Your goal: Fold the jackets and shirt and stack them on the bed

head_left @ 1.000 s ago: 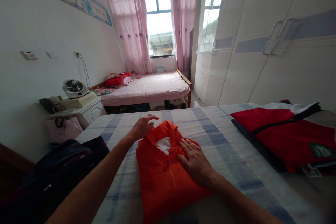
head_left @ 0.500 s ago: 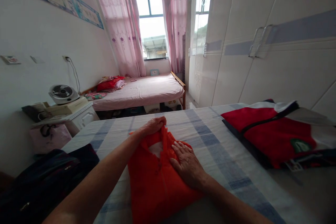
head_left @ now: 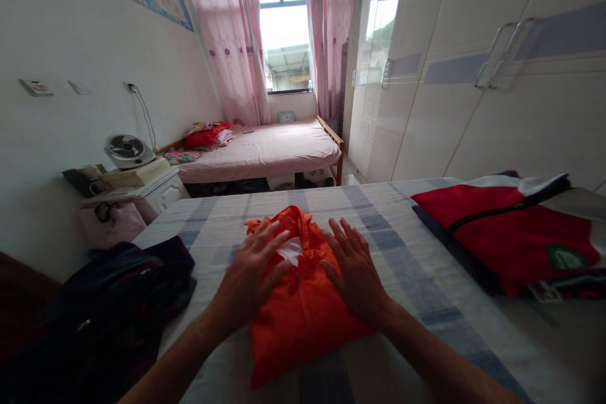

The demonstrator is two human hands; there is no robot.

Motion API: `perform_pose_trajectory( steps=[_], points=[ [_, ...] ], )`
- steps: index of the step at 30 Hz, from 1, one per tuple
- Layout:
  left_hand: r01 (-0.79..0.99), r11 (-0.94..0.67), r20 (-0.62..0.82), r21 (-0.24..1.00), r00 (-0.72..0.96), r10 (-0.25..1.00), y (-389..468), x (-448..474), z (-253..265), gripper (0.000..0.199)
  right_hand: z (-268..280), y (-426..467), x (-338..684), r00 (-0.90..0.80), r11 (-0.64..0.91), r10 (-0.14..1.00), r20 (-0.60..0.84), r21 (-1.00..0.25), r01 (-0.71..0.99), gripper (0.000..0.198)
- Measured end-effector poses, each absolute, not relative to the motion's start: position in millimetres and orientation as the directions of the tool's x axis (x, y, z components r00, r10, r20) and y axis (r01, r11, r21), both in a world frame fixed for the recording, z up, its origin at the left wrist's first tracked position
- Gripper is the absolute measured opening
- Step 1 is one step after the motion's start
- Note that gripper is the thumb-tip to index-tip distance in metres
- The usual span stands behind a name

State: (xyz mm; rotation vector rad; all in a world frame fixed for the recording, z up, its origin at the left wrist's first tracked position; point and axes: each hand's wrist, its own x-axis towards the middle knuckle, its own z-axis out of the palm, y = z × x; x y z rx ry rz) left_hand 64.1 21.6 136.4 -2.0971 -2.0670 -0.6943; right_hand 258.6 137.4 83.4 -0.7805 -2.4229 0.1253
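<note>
While the jacket [head_left: 307, 341] is lying folded on the striped sheet [head_left: 407, 284], zip [head_left: 304, 306] up and collar [head_left: 302, 221] pointing away from the person, both hands are covering its sides. The left hand [head_left: 249, 278] is spreading loose fingers over the collar's left side, grasping nothing; whether its palm is pressing or hovering, I cannot tell. The right hand [head_left: 353, 271] seems to be resting on the right edge, its fingers also spread and released.

Because the collar is standing up in creases, a heavy push could crush it crooked. Nothing is pinching the cloth, so uneven palms could be dragging one layer off another, loosening the fold. A fingertip catching in the neck could tug the white lining [head_left: 291, 251] out of line. The red top [head_left: 497, 214] is lying well apart, but the left forearm is passing near the dark clothes [head_left: 123, 290], and a swinging elbow might brush them.
</note>
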Motion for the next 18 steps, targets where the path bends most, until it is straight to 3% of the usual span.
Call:
perform_pose_trajectory(
  steps=[2, 6, 10, 12, 14, 16, 18],
  points=[
    [0.980, -0.093, 0.318, 0.174, 0.033, 0.947, -2, 71, 112, 0.054, 83, 138, 257, -0.699, 0.834, 0.551, 0.455, -0.267, 0.483, 0.052],
    [0.982, -0.068, 0.229, 0.175, 0.027, 0.973, -20, 82, 79, 0.054, 74, 144, 254, -0.779, 0.764, 0.599, 0.186, -0.423, 0.487, 0.051],
    [0.952, 0.062, 0.306, 0.300, -0.158, 0.939, -41, 91, 76, 0.053, 70, 149, 270, -0.595, 0.597, 0.771, 0.229, -0.587, 0.547, 0.057],
    [0.914, 0.093, 0.315, 0.395, -0.229, 0.921, -56, 98, 72, 0.063, 72, 148, 284, -0.463, 0.434, 0.867, 0.184, -0.733, 0.523, 0.061],
    [0.878, 0.099, 0.304, 0.468, -0.265, 0.915, -67, 104, 64, 0.070, 77, 146, 296, -0.441, 0.200, 0.898, 0.009, -0.899, 0.389, 0.060],
    [0.856, 0.087, 0.309, 0.510, -0.277, 0.910, -72, 109, 55, 0.069, 86, 144, 304, -0.527, -0.114, 0.827, -0.198, -0.976, 0.188, 0.053],
    [0.844, 0.062, 0.331, 0.533, -0.276, 0.903, -73, 110, 48, 0.067, 95, 141, 306, -0.625, -0.369, 0.721, -0.301, -0.929, 0.022, 0.044]
  ],
)
